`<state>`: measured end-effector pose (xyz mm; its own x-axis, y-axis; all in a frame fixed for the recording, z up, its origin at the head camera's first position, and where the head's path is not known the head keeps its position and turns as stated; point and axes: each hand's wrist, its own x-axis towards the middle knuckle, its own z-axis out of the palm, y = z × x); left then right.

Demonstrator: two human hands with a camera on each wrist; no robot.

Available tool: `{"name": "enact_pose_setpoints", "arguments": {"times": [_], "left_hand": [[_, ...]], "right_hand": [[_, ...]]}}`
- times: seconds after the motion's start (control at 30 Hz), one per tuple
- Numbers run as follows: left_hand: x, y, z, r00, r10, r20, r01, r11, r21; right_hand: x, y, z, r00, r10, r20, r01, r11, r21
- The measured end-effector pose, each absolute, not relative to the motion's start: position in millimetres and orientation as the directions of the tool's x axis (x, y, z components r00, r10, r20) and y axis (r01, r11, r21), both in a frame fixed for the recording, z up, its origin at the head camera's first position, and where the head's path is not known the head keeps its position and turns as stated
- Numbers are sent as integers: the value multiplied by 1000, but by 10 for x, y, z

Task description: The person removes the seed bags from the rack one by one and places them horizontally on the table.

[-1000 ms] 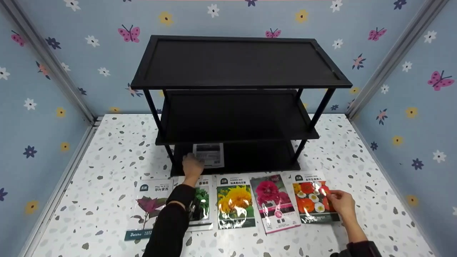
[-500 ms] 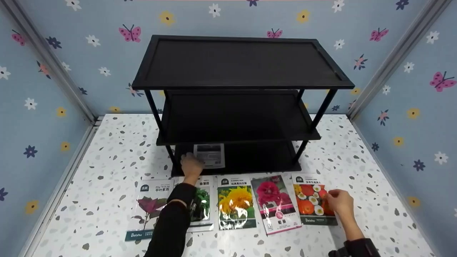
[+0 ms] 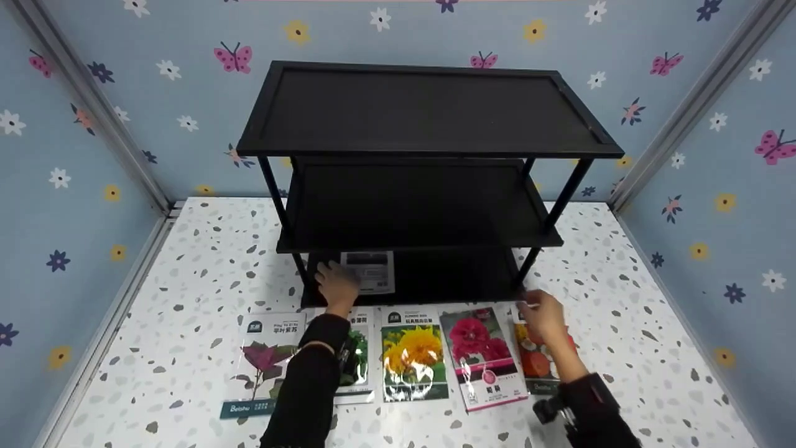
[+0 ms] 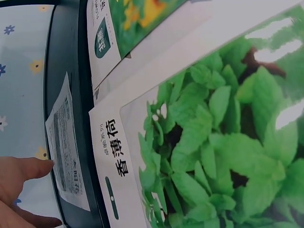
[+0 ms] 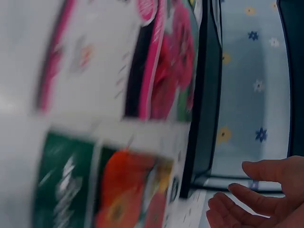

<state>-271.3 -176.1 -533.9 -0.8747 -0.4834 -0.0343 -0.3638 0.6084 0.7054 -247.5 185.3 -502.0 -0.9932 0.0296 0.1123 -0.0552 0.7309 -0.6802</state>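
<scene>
walls (image 3: 93, 205): blue, flower-butterfly print | floor (image 3: 205, 261): speckled terrazzo | shelf (image 3: 423, 112): black, three tiers

Left hand (image 3: 336, 283) touching grey packet (image 3: 372, 271) on black rack (image 3: 423, 112) bottom shelf, right hand (image 3: 542, 314) above orange-flower packet (image 3: 536, 358)

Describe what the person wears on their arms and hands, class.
Both hands are bare: the left hand and right hand wear no gloves or rings that show. Each forearm is covered by a black long sleeve reaching the wrist. A small black camera device is strapped at the right wrist.
</scene>
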Motion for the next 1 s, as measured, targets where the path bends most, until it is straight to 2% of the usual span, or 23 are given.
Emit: {"name": "enact_pose_setpoints", "arguments": {"times": [0.17, 0.4, 0.6, 0.67, 0.8, 0.83, 0.87, 0.93, 1.0], "left_hand": [[-2737, -1734, -5345, -870, -485, -90, -401, 590, 701], [-2751, -1707, -5360, -866, -490, -104, -414, 582, 700], [-2755, -1680, -5356, -857, -502, -117, -423, 556, 715], [-2755, -1675, -5370, -861, -497, -107, -409, 553, 726], [-2778, -1656, -5388, -854, -505, -127, -419, 522, 743], [-2784, -1660, -5388, -853, -506, -127, -417, 516, 749], [-2799, -1668, -5404, -853, -507, -126, -413, 507, 756], [-3011, -1706, -5722, -828, -552, -101, -437, 521, 733], [-3230, -1763, -6053, -812, -572, -120, -468, 512, 721]], "right_hand": [[-2640, 1454, -5021, -978, -43, 204, -169, 735, -657], [-2816, 948, -5040, -989, -97, 110, -146, 730, -667], [-2907, 619, -5124, -990, -112, 80, -136, 690, -711], [-3212, 624, -5629, -985, -127, 119, -174, 678, -714], [-4106, 705, -7106, -975, -150, 162, -221, 677, -702], [-4270, 702, -7372, -977, -153, 152, -215, 670, -710], [-4310, 667, -7433, -981, -152, 120, -191, 676, -712], [-4140, 524, -7176, -989, -134, 71, -143, 674, -724], [-3807, 391, -6632, -992, -125, 2, -85, 665, -742]]}}
